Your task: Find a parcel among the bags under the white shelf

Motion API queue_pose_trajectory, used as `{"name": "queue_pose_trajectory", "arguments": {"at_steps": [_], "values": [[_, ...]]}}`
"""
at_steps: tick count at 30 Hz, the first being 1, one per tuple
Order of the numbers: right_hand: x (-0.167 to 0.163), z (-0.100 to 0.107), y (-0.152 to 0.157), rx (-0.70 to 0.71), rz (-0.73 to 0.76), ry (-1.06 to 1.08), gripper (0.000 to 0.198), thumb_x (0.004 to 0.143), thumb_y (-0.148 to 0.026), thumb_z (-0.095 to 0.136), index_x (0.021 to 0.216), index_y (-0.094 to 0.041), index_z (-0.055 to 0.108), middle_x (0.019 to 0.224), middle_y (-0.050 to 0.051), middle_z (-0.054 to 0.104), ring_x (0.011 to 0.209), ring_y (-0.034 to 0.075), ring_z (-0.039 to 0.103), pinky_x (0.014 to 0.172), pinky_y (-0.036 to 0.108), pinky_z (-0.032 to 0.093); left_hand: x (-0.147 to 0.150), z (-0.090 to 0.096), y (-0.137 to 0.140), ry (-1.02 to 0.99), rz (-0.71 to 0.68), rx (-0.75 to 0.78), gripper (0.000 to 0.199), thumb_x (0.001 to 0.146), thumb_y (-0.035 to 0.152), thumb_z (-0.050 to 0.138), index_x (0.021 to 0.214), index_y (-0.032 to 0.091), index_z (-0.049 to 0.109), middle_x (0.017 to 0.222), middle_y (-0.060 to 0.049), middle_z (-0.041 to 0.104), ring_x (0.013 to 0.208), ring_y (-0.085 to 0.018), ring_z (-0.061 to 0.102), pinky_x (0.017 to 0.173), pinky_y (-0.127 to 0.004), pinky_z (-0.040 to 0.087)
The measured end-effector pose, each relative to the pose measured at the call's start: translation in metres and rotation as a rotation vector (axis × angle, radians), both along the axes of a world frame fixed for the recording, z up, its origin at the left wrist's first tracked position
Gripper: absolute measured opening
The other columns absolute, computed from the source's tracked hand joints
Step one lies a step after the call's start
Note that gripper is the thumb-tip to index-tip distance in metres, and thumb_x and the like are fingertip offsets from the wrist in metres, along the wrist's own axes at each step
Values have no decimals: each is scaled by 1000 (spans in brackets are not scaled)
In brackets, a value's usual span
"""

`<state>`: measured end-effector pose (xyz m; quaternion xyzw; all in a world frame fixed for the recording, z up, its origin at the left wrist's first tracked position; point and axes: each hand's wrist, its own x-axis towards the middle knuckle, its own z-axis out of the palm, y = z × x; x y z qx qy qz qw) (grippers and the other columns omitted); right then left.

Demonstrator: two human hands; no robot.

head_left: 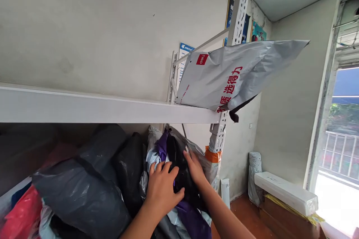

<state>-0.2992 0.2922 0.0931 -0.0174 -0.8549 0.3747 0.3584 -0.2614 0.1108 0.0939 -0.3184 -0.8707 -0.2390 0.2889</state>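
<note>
Head view: a black parcel (179,171) is clasped between the left grip (162,188) and right grip (195,168), under the shelf (112,108)

Plain grey-white wall (98,30), bit scuffed. White metal shelf (112,109) runs across it, perforated upright (238,16) at the end. Posters (258,33) high near the corner. Reddish-brown floor (241,209). Window (340,127) on right with railing outside, daylight pretty blown out. Long white box (284,192) lies below the window.

Glossy plastic mailers — grey bag (235,74), black bag (84,190) — on a matt-painted metal shelf (112,108).
</note>
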Motion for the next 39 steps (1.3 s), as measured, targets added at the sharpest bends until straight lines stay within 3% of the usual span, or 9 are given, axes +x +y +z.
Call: {"name": "queue_pose_trajectory", "arguments": {"at_steps": [3, 7, 11, 15, 20, 23, 27, 29, 39], "values": [[28, -18, 2, -64, 74, -38, 61, 91, -57, 37, 133, -15, 54, 136, 17, 57, 131, 31, 50, 114, 53, 35, -5, -1, -2, -52, 14, -10, 42, 77, 39, 67, 117, 28, 66, 129, -8, 65, 112, -33, 59, 105, -61, 35], [63, -35, 3, 1, 232, -82, 88, 78, -55, 64, 150, -16, 29, 154, 16, 38, 142, 30, 36, 119, 52, 28, -7, 1, -1, -40, 34, -19, 51, 81, 35, 64, 131, 23, 58, 129, -9, 66, 111, -33, 60, 104, -59, 37], [73, -41, 1, -28, 174, -115, 94, 73, -48, 71, 149, -14, 26, 151, 17, 41, 140, 29, 40, 118, 51, 29, -3, 2, -6, -58, 84, -98, 67, 86, 37, 62, 143, 6, 43, 129, -19, 65, 115, -33, 59, 107, -57, 37], [76, -38, -1, -111, 188, -192, 118, 55, -48, 84, 149, -10, 24, 146, 20, 45, 135, 31, 44, 116, 48, 33, 5, -2, -21, -26, 81, -216, 67, 81, 39, 69, 135, 4, 51, 130, -19, 63, 118, -34, 59, 109, -57, 36], [82, -25, 2, -288, 295, -229, 71, 88, -72, 38, 133, -18, 51, 140, 12, 54, 138, 27, 42, 118, 51, 29, 8, -16, -43, 166, 14, -235, 44, 74, 23, 64, 118, 20, 65, 122, -5, 69, 110, -27, 64, 103, -52, 43], [85, -31, -3, -167, 203, -244, 71, 95, -63, 22, 131, -10, 52, 134, 20, 57, 134, 31, 46, 115, 56, 31, 1, -25, -50, 371, 10, -185, 34, 81, 16, 52, 111, 23, 65, 113, 0, 72, 97, -21, 69, 92, -45, 48], [91, -54, -11, -49, 189, -177, 99, 75, -56, 65, 151, -7, 24, 153, 22, 35, 142, 33, 32, 119, 53, 25, -7, -31, -52, 545, 41, -133, 31, 86, 15, 45, 109, 23, 64, 108, 1, 74, 92, -18, 70, 83, -39, 47], [95, -61, -14, -65, 194, -144, 113, 57, -39, 81, 152, -13, 25, 153, 18, 35, 141, 32, 34, 119, 49, 28, -7, -30, -52, 589, 57, -132, 32, 85, 15, 44, 109, 23, 63, 106, 1, 75, 91, -19, 70, 83, -39, 45], [104, -41, -70, -137, 101, -87, 96, 51, -19, 70, 143, -19, 44, 148, 17, 37, 137, 40, 32, 116, 60, 28, -6, -17, -52, 898, 149, -232, 29, 83, 11, 36, 92, 10, 63, 79, -8, 74, 72, -20, 68, 74, -34, 49]]}}
